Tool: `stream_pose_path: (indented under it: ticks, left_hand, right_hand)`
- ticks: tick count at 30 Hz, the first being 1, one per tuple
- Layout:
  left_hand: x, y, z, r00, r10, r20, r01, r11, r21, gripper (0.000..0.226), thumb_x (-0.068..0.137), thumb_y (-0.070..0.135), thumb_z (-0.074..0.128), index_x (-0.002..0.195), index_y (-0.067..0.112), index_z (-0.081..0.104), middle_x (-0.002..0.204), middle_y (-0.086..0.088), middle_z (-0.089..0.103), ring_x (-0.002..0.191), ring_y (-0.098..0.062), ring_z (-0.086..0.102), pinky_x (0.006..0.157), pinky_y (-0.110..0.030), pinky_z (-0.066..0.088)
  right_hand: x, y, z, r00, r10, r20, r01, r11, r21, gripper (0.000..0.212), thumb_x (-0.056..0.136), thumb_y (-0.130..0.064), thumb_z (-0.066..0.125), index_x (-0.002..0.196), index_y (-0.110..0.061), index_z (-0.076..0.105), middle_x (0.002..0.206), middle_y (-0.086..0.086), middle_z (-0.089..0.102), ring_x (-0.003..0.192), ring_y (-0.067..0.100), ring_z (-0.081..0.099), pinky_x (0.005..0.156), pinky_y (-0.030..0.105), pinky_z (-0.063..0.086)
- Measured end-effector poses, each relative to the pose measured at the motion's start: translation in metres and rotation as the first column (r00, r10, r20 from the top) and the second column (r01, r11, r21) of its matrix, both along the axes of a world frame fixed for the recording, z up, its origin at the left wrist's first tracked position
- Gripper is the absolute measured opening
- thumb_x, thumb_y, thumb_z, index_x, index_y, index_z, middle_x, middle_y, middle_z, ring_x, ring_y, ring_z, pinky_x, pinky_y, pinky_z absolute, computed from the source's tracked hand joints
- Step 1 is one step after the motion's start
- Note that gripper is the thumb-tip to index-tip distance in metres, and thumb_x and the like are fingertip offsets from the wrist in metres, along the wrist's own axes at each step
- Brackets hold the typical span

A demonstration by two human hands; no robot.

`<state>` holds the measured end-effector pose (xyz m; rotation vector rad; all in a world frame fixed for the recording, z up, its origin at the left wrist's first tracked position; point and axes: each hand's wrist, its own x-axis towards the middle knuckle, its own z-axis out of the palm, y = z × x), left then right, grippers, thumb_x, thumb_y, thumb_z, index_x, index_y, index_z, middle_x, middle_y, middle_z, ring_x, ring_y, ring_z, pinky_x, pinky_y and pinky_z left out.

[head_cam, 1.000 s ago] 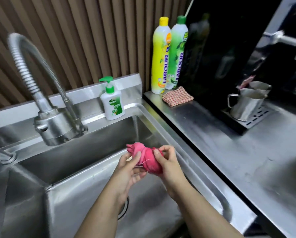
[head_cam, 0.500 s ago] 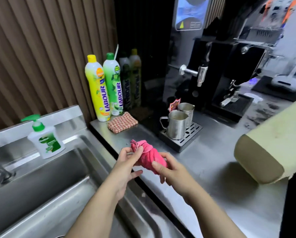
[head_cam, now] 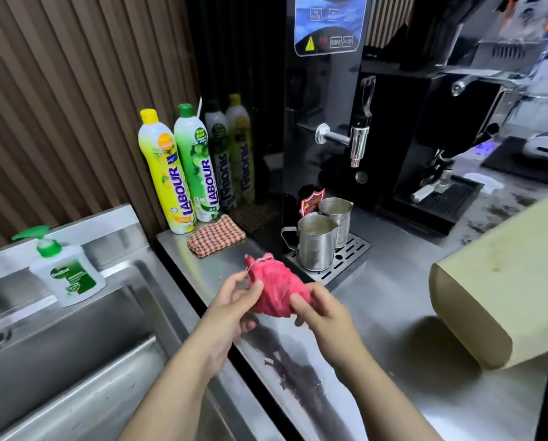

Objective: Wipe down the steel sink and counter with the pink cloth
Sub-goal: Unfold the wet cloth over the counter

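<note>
Item: pink cloth [head_cam: 277, 291], centre of frame, bunched into a tight wad and held clear above the steel tabletop [head_cam: 393, 307], just right of the sink [head_cam: 75, 361]. Left hand [head_cam: 231, 305] pinches its upper-left end; right hand [head_cam: 325, 316] curls round its lower-right end. The two-handed hold looks meant for wringing or shaping the wad before wiping. Surface: brushed steel, with a dark wet smear [head_cam: 298, 377] below the hands, probably the first patch to wipe. Fixtures: soap dispenser [head_cam: 66, 272] on the sink ledge at left; two detergent bottles [head_cam: 180, 173] and a checked cloth [head_cam: 215, 237] against the ribbed wall [head_cam: 59, 90]; steel jugs [head_cam: 317, 246] on a drip tray under a black machine [head_cam: 323, 106], upper centre.
</note>
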<state>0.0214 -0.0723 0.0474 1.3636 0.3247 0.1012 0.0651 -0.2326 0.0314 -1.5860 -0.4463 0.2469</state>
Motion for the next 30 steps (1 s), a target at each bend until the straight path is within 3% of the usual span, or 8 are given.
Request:
stream_pose_path:
  ticks: [6,10,14,18,22,24,28,30]
  left_hand:
    - [0.003,-0.002,-0.004,0.995,0.064,0.075,-0.068,0.997,0.049,0.023,0.082,0.016,0.066,0.102,0.021,0.054,0.061,0.012,0.061,0.064,-0.007,0.053,0.061,-0.023,0.041]
    - [0.000,0.002,-0.005,0.989,-0.005,0.148,-0.008,0.996,0.085,0.052,0.076,0.005,0.071,0.110,0.036,0.047,0.068,0.011,0.067,0.066,-0.003,0.059,0.062,-0.018,0.048]
    - [0.002,0.008,-0.002,0.985,-0.008,0.173,-0.004,0.998,0.068,0.036,0.079,-0.003,0.065,0.106,0.018,0.055,0.082,-0.003,0.068,0.078,-0.013,0.063,0.074,-0.024,0.053]
    - [0.003,0.014,-0.003,0.989,-0.023,0.144,0.024,1.000,-0.010,0.030,0.083,-0.006,0.058,0.106,0.014,0.057,0.092,-0.011,0.068,0.081,-0.022,0.064,0.081,-0.041,0.051]
    - [0.004,0.018,-0.003,0.982,-0.019,0.185,0.022,1.000,-0.017,0.031,0.081,-0.004,0.061,0.101,0.021,0.062,0.087,0.000,0.072,0.081,-0.015,0.065,0.073,-0.029,0.053]
    - [0.005,0.017,-0.004,0.980,-0.005,0.197,0.013,0.999,-0.043,0.033,0.079,-0.002,0.064,0.099,0.024,0.061,0.088,-0.002,0.071,0.081,-0.014,0.066,0.069,-0.025,0.055]
    - [0.007,0.007,-0.005,0.992,0.068,0.106,-0.049,0.984,-0.171,0.044,0.069,0.030,0.075,0.106,0.022,0.052,0.100,-0.007,0.068,0.085,-0.017,0.069,0.069,-0.028,0.056]
    - [0.008,0.001,-0.002,0.998,0.002,0.067,0.013,0.976,-0.216,0.057,0.063,0.045,0.075,0.108,0.019,0.053,0.102,-0.006,0.072,0.090,-0.018,0.070,0.068,-0.029,0.056]
  right_hand:
    - [0.001,0.000,0.002,0.995,-0.048,-0.085,0.047,0.999,-0.023,0.030,0.095,-0.036,0.046,0.088,-0.009,0.058,0.066,-0.007,0.058,0.062,0.005,0.052,0.058,0.009,0.037]
    - [0.001,0.003,0.006,0.990,-0.077,-0.120,0.078,0.997,0.007,0.035,0.095,-0.039,0.045,0.088,-0.008,0.060,0.067,-0.001,0.061,0.060,0.008,0.052,0.056,0.009,0.038]
    - [-0.002,0.009,0.012,0.992,-0.023,-0.127,0.021,1.000,-0.018,0.048,0.081,-0.051,0.060,0.089,-0.005,0.052,0.079,0.002,0.055,0.071,0.009,0.050,0.065,0.014,0.040]
    - [-0.002,0.015,0.012,0.991,-0.035,-0.129,0.050,0.992,0.113,0.035,0.077,-0.009,0.074,0.090,-0.015,0.041,0.087,0.010,0.055,0.068,0.015,0.055,0.058,0.026,0.045]
    - [0.000,0.013,0.014,0.989,0.093,-0.111,-0.093,0.996,0.002,0.070,0.068,-0.019,0.081,0.125,-0.042,0.047,0.106,-0.001,0.062,0.087,0.010,0.062,0.077,0.026,0.051]
    - [-0.001,0.014,0.012,0.996,0.065,-0.059,-0.068,0.996,-0.057,0.057,0.067,-0.021,0.082,0.115,-0.040,0.056,0.109,-0.006,0.063,0.100,0.014,0.061,0.091,0.034,0.049]
    - [-0.009,0.027,0.006,0.997,-0.074,-0.036,0.078,0.986,0.149,0.018,0.088,-0.020,0.062,0.100,-0.033,0.057,0.087,-0.002,0.066,0.074,0.009,0.058,0.067,0.021,0.044]
    - [-0.014,0.034,0.006,0.992,-0.114,-0.050,0.121,0.974,0.190,0.011,0.093,-0.021,0.053,0.102,-0.028,0.055,0.091,-0.003,0.066,0.082,0.008,0.061,0.070,0.016,0.046]
